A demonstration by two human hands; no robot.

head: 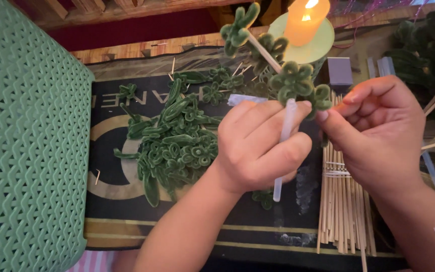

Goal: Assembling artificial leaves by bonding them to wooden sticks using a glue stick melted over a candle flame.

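Left hand (258, 146) grips the glue stick (284, 146), right hand (373, 131) pinches the green leaf sprig (298, 83). I'd keep the stick tip steady near the candle (305, 20).

A translucent white glue stick (284, 146) stands nearly upright, slightly tilted, over the middle of the black mat (258, 229), its upper tip touching a green chenille flower (298, 83). That looped flower sits on a thin wooden skewer (265, 53) slanting up-left toward the mat's far edge, with more green loops along it
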